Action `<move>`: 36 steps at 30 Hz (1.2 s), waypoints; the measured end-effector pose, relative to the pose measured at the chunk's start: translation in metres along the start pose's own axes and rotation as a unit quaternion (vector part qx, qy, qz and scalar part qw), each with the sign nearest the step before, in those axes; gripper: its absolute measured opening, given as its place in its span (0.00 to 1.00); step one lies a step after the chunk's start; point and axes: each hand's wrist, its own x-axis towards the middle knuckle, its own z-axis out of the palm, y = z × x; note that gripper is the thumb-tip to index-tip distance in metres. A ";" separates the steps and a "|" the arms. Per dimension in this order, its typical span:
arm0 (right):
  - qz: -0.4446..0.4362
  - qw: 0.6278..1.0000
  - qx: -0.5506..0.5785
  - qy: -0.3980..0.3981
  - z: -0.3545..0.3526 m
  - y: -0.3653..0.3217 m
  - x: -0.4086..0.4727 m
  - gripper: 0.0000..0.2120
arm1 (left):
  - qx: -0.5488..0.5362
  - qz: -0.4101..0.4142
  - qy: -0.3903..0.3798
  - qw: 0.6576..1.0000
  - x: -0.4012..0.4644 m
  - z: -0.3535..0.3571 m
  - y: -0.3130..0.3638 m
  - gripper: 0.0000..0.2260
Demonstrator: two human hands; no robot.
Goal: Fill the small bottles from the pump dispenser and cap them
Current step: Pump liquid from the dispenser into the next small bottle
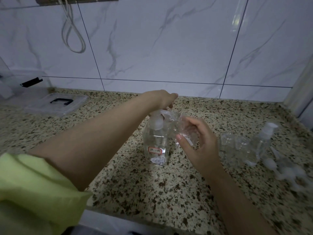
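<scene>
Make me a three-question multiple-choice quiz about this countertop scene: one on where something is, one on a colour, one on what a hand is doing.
1. Where does the lid with the black handle lie?
A. far left of the counter
B. right of the small bottles
C. on the pump dispenser

2. What colour is the sleeve?
A. red
B. yellow-green
C. black

3. What is the right hand doing?
A. resting flat on the counter
B. holding a small clear bottle at the pump spout
C. gripping the cable

Answers:
1 A: the lid lies far left.
2 B: the sleeve is yellow-green.
3 B: the right hand grips a small clear bottle beside the pump dispenser, while the left hand rests on the pump.
</scene>
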 end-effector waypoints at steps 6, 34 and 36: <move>0.005 1.000 -0.007 0.007 -0.002 -0.002 0.002 0.20 | 0.018 -0.004 0.004 1.000 0.003 0.000 0.000 0.28; 0.005 0.999 -0.035 -0.003 -0.004 -0.003 0.001 0.20 | 0.053 -0.008 0.050 0.997 0.008 0.001 -0.004 0.28; 0.011 0.999 -0.032 -0.001 -0.004 -0.004 0.001 0.20 | 0.062 -0.016 0.038 0.997 0.007 0.001 -0.001 0.28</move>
